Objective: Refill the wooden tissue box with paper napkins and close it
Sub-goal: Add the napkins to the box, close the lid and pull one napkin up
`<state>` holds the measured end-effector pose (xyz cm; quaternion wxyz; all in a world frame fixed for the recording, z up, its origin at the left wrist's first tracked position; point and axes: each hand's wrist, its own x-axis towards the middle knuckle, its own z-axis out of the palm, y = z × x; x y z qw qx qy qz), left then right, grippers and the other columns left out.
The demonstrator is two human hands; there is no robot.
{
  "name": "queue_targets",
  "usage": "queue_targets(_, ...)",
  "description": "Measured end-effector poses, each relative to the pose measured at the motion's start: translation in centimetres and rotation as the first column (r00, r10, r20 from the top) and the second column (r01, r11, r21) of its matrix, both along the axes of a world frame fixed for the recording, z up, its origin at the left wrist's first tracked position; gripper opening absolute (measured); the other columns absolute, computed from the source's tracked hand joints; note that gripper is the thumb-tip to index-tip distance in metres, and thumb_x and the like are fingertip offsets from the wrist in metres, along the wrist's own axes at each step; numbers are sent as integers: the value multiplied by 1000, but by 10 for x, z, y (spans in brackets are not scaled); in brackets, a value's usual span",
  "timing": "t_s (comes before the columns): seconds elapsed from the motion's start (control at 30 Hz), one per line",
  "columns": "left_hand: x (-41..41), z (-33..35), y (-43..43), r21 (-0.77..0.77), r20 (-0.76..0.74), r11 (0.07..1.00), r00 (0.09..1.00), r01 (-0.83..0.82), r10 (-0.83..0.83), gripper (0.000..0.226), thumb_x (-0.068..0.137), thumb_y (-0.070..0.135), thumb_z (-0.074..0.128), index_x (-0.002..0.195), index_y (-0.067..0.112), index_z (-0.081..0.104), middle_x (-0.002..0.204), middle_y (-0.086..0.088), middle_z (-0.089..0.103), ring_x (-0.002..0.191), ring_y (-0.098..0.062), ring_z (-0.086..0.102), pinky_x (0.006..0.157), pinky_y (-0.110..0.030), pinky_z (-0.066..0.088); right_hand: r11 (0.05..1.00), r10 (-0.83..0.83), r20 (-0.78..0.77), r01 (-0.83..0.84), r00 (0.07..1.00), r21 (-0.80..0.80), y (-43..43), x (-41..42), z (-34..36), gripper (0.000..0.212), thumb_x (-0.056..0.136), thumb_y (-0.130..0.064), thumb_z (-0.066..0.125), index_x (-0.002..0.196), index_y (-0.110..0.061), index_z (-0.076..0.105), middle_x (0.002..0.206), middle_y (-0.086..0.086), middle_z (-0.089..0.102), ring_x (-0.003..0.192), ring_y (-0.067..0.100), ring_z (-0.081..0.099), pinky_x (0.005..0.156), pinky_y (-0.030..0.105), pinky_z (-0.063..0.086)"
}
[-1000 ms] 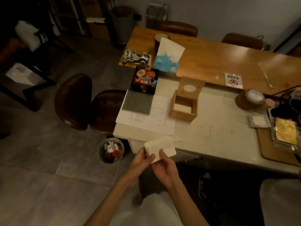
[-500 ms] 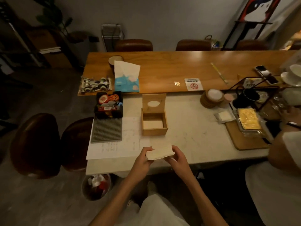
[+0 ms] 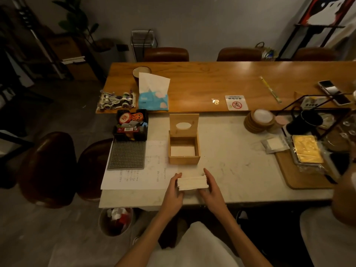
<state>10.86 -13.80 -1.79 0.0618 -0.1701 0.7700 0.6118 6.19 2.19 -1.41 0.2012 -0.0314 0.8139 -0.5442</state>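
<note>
The wooden tissue box (image 3: 184, 159) stands open on the white table (image 3: 235, 170), its lid (image 3: 184, 124) with an oval slot raised upright at the back. A few white napkins lie in its bottom. A stack of white paper napkins (image 3: 192, 183) is held edge-on just above the table, in front of the box. My left hand (image 3: 172, 191) grips the stack's left end and my right hand (image 3: 212, 187) grips its right end.
A paper sheet (image 3: 138, 176) and a grey studded mat (image 3: 126, 154) lie left of the box, with a black tray of small items (image 3: 132, 124) behind. Coasters (image 3: 259, 120), a wooden tray (image 3: 300, 176) and another person (image 3: 341, 218) are at the right. A bin (image 3: 115, 220) stands below.
The view has swung from the floor and table corner to face the table. My hands have carried the napkin stack forward over the table and squared it between them.
</note>
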Motion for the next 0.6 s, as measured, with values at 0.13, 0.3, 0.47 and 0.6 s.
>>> queue_targets(0.13, 1, 2, 3, 23, 28, 999, 999, 32, -33, 64, 94, 5, 58, 147, 22, 27, 147, 1, 40, 138, -8, 36, 116, -27, 32, 998, -4, 56, 8, 998, -67, -9, 7, 7, 78, 93, -13, 62, 154, -23, 16, 155, -9, 26, 141, 9, 30, 113, 28, 30)
queue_targets(0.3, 2, 3, 7, 10, 74, 998, 995, 60, -61, 77, 95, 5, 57, 155, 17, 11, 158, -2, 27, 143, -9, 26, 113, -20, 27, 993, -60, 85, 68, 995, -93, -11, 14, 9, 84, 92, -13, 64, 154, -23, 8, 154, -12, 23, 141, 7, 27, 111, 22, 27)
queue_targets(0.47, 2, 1, 10, -1, 80, 999, 996, 43, -43, 86, 94, 5, 59, 156, 22, 2, 161, -3, 24, 147, -15, 25, 119, -33, 27, 995, -55, 103, 63, 993, -81, -11, 17, 12, 87, 92, -20, 62, 155, -24, 1, 159, -8, 16, 142, 7, 22, 111, 20, 24)
queue_targets(0.6, 3, 3, 9, 16, 97, 996, 991, 86, -88, 93, 94, 7, 60, 155, 25, -8, 159, 0, 25, 144, -10, 28, 117, -30, 26, 997, -34, 109, 41, 994, -65, -10, 13, 11, 86, 94, -16, 60, 155, -22, 0, 161, -6, 12, 143, 8, 20, 112, 23, 23)
